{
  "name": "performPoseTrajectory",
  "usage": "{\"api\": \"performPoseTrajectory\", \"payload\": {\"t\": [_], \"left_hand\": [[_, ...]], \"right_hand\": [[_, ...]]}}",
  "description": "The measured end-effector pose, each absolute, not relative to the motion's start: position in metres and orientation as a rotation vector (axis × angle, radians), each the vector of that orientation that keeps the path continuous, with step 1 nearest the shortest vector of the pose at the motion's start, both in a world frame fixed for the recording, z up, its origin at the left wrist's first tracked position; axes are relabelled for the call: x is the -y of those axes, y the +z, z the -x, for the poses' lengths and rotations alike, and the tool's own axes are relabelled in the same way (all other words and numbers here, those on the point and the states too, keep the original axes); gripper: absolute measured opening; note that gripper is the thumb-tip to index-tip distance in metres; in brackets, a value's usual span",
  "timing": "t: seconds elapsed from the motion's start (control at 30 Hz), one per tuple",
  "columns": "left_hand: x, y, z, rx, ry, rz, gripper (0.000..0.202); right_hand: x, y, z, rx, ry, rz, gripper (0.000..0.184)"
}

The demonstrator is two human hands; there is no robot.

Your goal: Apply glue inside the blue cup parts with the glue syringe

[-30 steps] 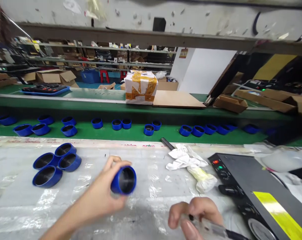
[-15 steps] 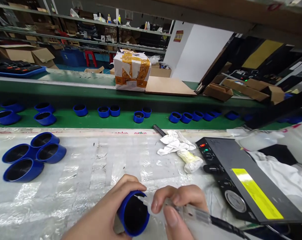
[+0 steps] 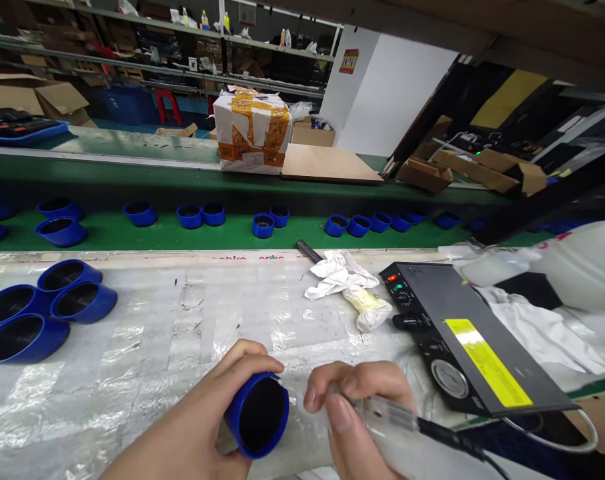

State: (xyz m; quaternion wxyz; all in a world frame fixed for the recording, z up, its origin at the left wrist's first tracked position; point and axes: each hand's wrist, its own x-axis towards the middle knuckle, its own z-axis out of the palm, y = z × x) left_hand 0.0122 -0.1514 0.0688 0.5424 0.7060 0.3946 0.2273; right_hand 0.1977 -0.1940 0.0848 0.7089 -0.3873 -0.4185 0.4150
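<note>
My left hand (image 3: 227, 407) is wrapped around a blue cup-like ring (image 3: 232, 423) with a dark inside. Its opening is tilted toward me, and a small pale spot shows at the upper right of the rim. Just right of it, my right hand (image 3: 352, 407) grips a clear dispensing syringe (image 3: 389, 417) with a black hose at its back end. The syringe's tip is too faint to make out, and fingers cover part of its barrel. Left of my hands, a cluster of several more blue rings (image 3: 85, 307) stands on the plastic-covered table (image 3: 147, 367).
A black dispenser box (image 3: 447, 287) with a dial and yellow strip lies at right. White crumpled cloths (image 3: 342, 273) and a black-handled tool (image 3: 308, 251) lie behind my hands. Several blue rings (image 3: 263, 225) stand along the green conveyor belt (image 3: 172, 237). A taped carton (image 3: 252, 133) sits beyond.
The syringe's nozzle, earlier over the ring's rim, has drawn away to the right. My view has shifted slightly, and the held ring sits a little further left and up.
</note>
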Motion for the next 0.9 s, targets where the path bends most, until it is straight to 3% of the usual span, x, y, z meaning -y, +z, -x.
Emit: {"api": "performPoseTrajectory", "payload": {"t": [0.9], "left_hand": [[0.153, 0.071, -0.007, -0.934, 0.518, -1.654, 0.078]], "right_hand": [[0.208, 0.082, -0.210, 1.134, 0.669, 0.993, 0.014]]}}
